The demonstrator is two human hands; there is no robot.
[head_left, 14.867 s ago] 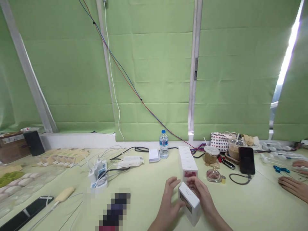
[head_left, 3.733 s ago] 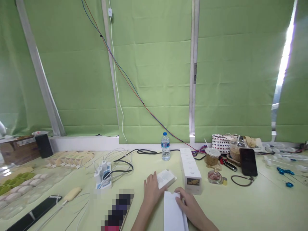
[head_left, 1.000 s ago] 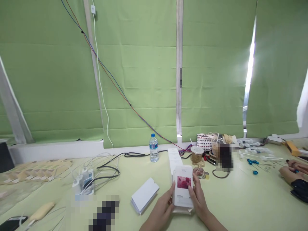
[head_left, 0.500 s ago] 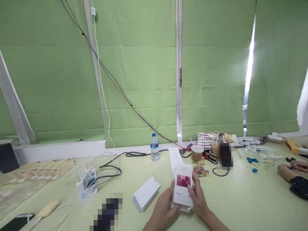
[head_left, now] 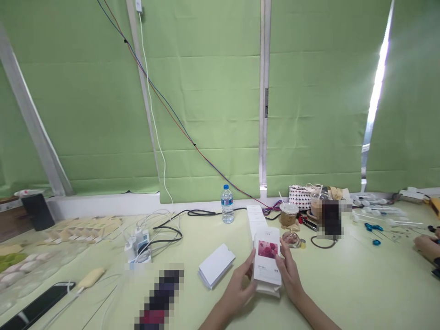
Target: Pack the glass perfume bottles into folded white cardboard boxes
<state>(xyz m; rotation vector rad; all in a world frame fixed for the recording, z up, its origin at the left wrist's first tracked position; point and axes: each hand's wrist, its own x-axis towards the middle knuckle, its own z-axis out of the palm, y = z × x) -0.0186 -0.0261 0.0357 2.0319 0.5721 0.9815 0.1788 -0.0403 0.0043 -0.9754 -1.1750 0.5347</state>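
Note:
A white packet with a red floral picture [head_left: 267,266] is held upright-tilted between both hands over the green table [head_left: 185,305]. My left hand [head_left: 241,284] grips its left edge, fingers partly behind it. On the right edge, my right hand [head_left: 288,270] is closed, its thumb on the front near the picture. Beneath the packet's lower end, more white paper or another packet shows. A row of white boxes or cards [head_left: 256,219] lies just behind the packet. Left of my hands rests a stack of folded white sleeves [head_left: 216,266].
Behind stand a water bottle [head_left: 227,206] and a lidded cup [head_left: 288,214]. White chargers and cables [head_left: 139,243] and a black phone [head_left: 41,305] lie left. Blue-handled scissors [head_left: 374,228] lie right, near another person's hand [head_left: 426,245] at the edge.
The camera view has shifted, so most things appear slightly right and higher. Both hands still hold the packet, with its lower end a little more exposed.

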